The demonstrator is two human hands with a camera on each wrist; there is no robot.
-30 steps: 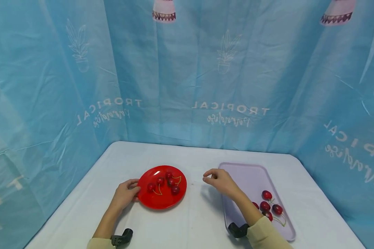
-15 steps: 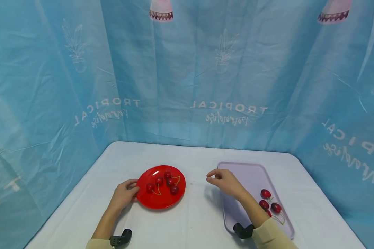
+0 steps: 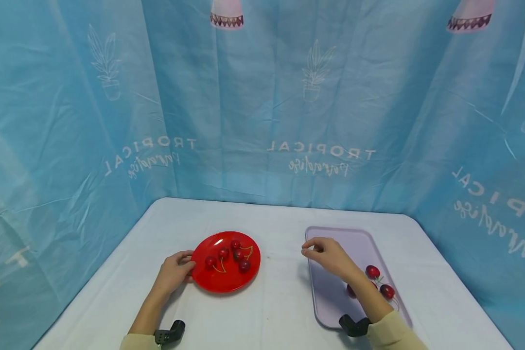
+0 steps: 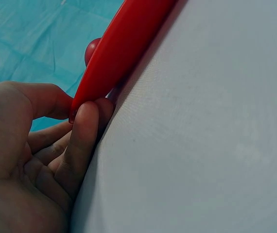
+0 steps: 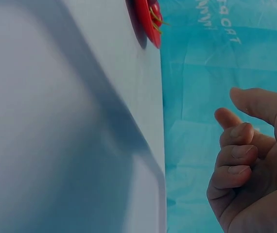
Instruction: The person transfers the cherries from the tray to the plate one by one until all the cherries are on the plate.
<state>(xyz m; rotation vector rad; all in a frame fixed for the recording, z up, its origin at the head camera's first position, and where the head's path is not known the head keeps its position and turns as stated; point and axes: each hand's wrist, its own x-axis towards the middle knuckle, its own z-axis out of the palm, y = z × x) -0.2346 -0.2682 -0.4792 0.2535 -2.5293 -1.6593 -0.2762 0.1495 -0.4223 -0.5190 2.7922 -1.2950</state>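
On the left of the head view, a round red plate (image 3: 227, 285) carries several dark red cherries (image 3: 244, 266) with green stems. My left hand (image 3: 172, 273) pinches its near-left rim. The left wrist view shows the thumb and fingers on opposite faces of the plate (image 4: 124, 53), its edge between them and slightly raised above the cloth. My right hand (image 3: 328, 253) hovers over the left side of a pale purple tray (image 3: 328, 308). Its fingers are loosely curled, and in the right wrist view the hand (image 5: 255, 160) holds nothing. More cherries (image 3: 373, 271) lie in the tray, partly hidden by the right forearm.
A white cloth (image 3: 280, 291) covers the table, with a strip of it between plate and tray. Blue printed curtains (image 3: 262, 121) hang behind and along both sides. Each wrist wears a black camera (image 3: 354, 325).
My right hand has moved right, from beside the tray's left edge to over it, its forearm shifting across the cherries there. The left hand stays on the plate's rim.
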